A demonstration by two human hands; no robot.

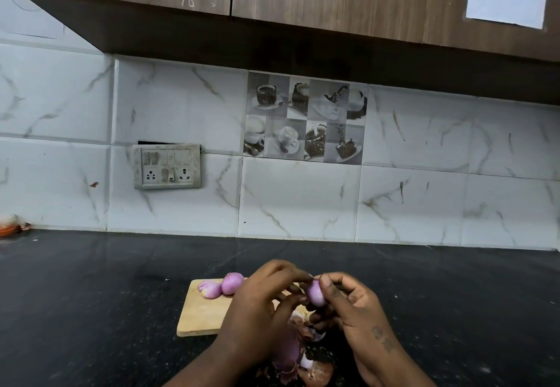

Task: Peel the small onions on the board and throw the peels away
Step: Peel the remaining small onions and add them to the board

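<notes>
A small purple onion [315, 294] is held above the wooden cutting board [203, 314], pinched between my two hands. My right hand [351, 311] grips it from the right, thumb on top. My left hand [260, 305] touches it from the left with its fingertips. Two peeled onions [221, 286] lie at the board's far left corner. A heap of purple and brown peels [294, 356] lies on the counter just below my hands, partly hidden by my wrists.
The black stone counter [91, 295] stretches left and right of the board. A marble-tiled wall with a switch-and-socket plate [167, 166] stands behind. Wooden cabinets [303, 1] hang overhead. An orange object [9, 229] sits at the far left edge.
</notes>
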